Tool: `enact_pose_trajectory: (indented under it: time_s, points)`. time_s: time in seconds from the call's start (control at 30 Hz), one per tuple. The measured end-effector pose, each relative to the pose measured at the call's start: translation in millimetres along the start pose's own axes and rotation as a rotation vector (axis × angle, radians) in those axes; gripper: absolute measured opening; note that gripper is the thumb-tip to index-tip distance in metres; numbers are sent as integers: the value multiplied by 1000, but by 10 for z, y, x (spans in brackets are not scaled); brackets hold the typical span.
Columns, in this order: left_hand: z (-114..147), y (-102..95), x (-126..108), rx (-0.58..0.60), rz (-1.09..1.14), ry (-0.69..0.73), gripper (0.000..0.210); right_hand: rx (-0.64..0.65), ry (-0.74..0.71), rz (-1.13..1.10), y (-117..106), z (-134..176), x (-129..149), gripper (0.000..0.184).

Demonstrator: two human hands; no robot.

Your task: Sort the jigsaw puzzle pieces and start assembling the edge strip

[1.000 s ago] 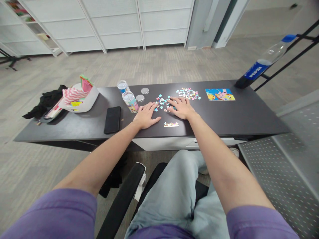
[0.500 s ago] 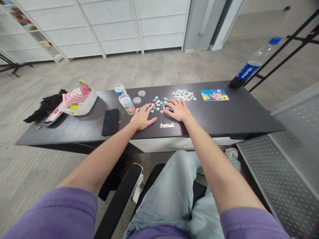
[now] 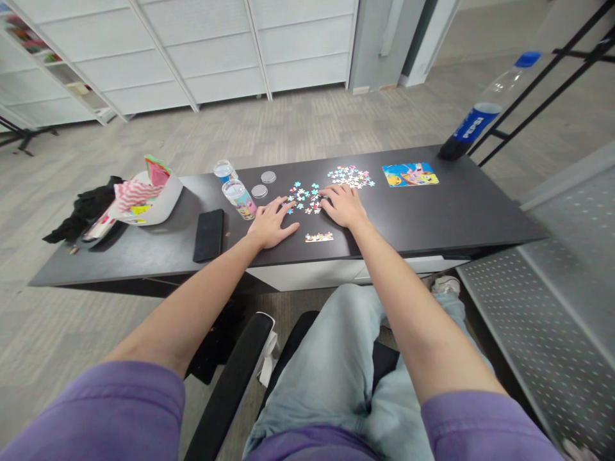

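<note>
Loose jigsaw puzzle pieces (image 3: 300, 193) lie spread on the dark table between my hands. My left hand (image 3: 271, 224) rests open at their left edge, fingertips by the nearest pieces and thumb stretched out. On the other side my right hand (image 3: 343, 205) lies with its fingers spread, its fingertips at the pieces on the right. Closer to me is a short joined strip of puzzle (image 3: 319, 237). Behind my right hand sits a second pile of pieces (image 3: 350, 177). A colourful cartoon picture card (image 3: 410, 175) lies farther right.
Two clear printed canisters (image 3: 239, 199) stand left of the pieces, with two round lids (image 3: 260, 191) beside them. A black phone (image 3: 209, 235) and a white basket (image 3: 163, 203) of packets are farther left. A Pepsi bottle (image 3: 473, 125) stands at the back right corner.
My right hand has shifted slightly off the middle pieces, and more of them show. My left hand stays at the left edge. The whole view has tilted a little.
</note>
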State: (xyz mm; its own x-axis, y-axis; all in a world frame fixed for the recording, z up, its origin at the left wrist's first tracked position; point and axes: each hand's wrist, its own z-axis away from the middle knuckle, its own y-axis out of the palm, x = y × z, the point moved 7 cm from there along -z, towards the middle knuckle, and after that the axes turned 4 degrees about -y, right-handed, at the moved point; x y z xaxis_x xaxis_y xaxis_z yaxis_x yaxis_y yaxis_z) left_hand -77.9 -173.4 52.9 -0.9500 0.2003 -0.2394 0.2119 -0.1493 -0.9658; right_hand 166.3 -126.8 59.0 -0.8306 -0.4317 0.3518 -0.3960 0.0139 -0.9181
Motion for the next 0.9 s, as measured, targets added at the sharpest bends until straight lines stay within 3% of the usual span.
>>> enact_pose_trajectory:
  time_s: [0.47,0.9]
  points:
    - [33,11,-52,-10,-59,10,84,-129,29,-108,97,-60,-175,37]
    - [45,-14,-76,-20,-28,24,87,-241,41,-428,173,-191,-540,38]
